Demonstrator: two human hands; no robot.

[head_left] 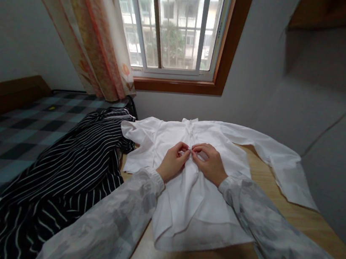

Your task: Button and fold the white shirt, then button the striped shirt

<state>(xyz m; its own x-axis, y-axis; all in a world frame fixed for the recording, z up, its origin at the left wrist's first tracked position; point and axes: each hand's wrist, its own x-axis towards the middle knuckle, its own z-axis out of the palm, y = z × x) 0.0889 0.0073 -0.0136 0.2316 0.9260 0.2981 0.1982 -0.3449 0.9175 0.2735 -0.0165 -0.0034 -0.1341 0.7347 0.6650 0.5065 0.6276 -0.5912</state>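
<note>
A white long-sleeved shirt [210, 211] lies spread over a wooden table, its collar toward the wall and its hem toward me. Both my hands meet at the middle of its front. My left hand [175, 161] pinches the fabric at the front opening between thumb and fingertips. Close against it, my right hand [209, 163] pinches the opposite edge the same way. Whatever small part sits between the fingertips, perhaps a button, is too small to make out. Folds run down from the pinched spot. One sleeve stretches out to the right.
A black dress-like garment with white stripes [76, 163] lies at the left, beside the table [306, 232]. Behind it is a bed with a checked cover [3, 137]. A patterned curtain [99, 30] hangs by the window [180, 28]. A brown shelf [341, 15] juts out at upper right.
</note>
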